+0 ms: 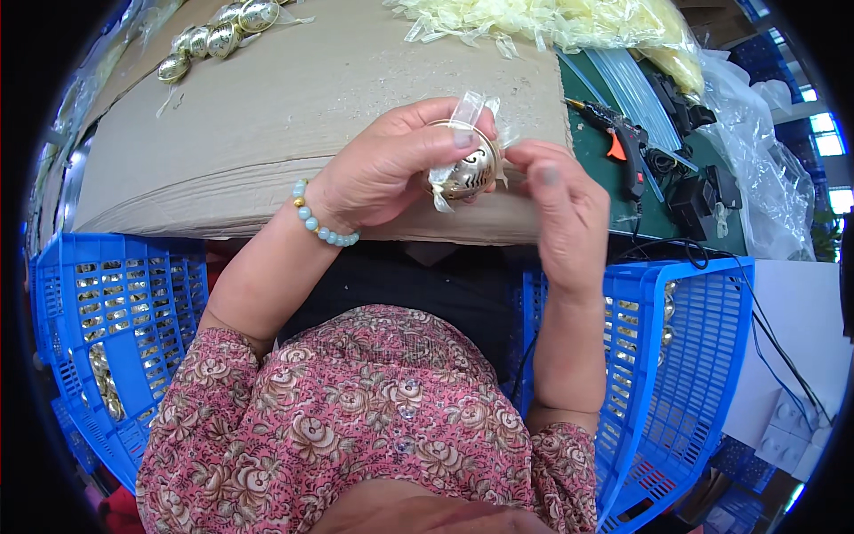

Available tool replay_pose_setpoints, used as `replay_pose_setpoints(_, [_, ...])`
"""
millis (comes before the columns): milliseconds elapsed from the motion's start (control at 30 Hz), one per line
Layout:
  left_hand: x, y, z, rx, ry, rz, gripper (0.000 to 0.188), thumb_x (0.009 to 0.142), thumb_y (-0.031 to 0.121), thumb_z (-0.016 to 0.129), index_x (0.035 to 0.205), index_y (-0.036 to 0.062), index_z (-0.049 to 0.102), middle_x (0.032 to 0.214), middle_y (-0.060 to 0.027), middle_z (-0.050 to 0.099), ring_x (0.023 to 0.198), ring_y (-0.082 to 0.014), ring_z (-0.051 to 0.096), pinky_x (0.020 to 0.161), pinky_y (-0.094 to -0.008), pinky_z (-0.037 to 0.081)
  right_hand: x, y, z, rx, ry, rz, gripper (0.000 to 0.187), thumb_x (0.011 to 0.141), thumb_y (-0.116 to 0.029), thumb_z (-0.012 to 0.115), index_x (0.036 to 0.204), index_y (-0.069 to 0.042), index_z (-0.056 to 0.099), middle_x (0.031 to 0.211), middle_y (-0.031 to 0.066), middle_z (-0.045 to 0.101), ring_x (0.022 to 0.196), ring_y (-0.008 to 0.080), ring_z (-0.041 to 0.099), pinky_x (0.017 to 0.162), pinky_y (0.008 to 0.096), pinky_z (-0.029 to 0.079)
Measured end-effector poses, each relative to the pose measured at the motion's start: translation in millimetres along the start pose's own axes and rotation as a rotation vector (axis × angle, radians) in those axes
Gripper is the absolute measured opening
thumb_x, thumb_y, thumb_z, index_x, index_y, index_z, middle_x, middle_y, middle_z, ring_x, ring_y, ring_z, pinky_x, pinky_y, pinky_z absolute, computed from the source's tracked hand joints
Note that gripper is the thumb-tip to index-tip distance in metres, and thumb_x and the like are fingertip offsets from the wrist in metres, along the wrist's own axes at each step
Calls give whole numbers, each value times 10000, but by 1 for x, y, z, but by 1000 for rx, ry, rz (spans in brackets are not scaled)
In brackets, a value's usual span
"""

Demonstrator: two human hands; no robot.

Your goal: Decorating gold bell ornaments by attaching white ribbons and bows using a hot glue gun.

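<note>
In my left hand [405, 156] is a round gold ball ornament [471, 171] with a cut-out pattern, held just above the cardboard's near edge. My thumb presses on its upper side, and the fingers curl behind it. A sheer whitish ribbon [469, 109] stands up from the ball, and a knotted piece of it hangs at the lower left. Close against the ball's right side, my right hand [565, 200] has its fingers bent, with the fingertips at the ribbon's right-hand end. Their exact hold on it is partly hidden.
Cardboard [267, 116] covers the table. Several gold balls [209, 42] lie at the far left, and pale yellow ribbons [551, 22] are heaped at the back. A glue gun [627, 151] and clear glue sticks [632, 89] lie at right. Blue baskets [133, 356] flank me.
</note>
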State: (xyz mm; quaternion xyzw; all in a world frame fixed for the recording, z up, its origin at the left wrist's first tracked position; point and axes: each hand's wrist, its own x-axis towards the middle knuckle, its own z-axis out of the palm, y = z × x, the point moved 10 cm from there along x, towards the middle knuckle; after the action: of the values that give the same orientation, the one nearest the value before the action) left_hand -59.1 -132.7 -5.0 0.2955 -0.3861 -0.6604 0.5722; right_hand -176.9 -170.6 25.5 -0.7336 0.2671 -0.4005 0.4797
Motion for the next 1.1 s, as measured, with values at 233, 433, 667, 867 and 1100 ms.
replay_pose_setpoints(233, [-1,-1,2,35,-1,43,295,902,177,584,1153,24,552,972,-48,611,884,-89,589,771,-247,489,3,10,10,452,169,-9,116,867,-62,625,959,8,611,968,80,611,865,114,537,770,245,419])
replay_pose_setpoints(433, [-3,2,-6,-108,93,24,243,925,215,546,1074,23,561,965,-62,616,845,-130,603,739,-275,505,-5,-13,-3,455,159,-91,96,883,-14,551,972,21,558,944,86,593,845,123,525,769,251,412])
replay_pose_setpoints(667, [0,-7,-2,-194,130,9,187,903,195,586,998,33,578,896,-21,596,819,-93,571,732,-238,467,-12,-52,35,209,-110,-111,72,845,2,590,906,29,615,780,60,585,669,88,504,616,196,399])
replay_pose_setpoints(867, [-1,-9,-2,-154,110,33,300,944,321,512,1037,42,570,931,-30,597,856,-94,572,748,-242,472,-12,-49,27,-24,124,-204,85,805,23,647,884,-6,654,740,39,601,658,82,560,595,213,452])
replay_pose_setpoints(1100, [-13,-5,10,-312,62,42,544,869,483,594,1184,55,477,1020,-55,568,924,-137,581,823,-321,490,-17,-39,21,-77,269,-199,82,853,-19,640,923,21,623,805,2,598,689,50,525,608,185,428])
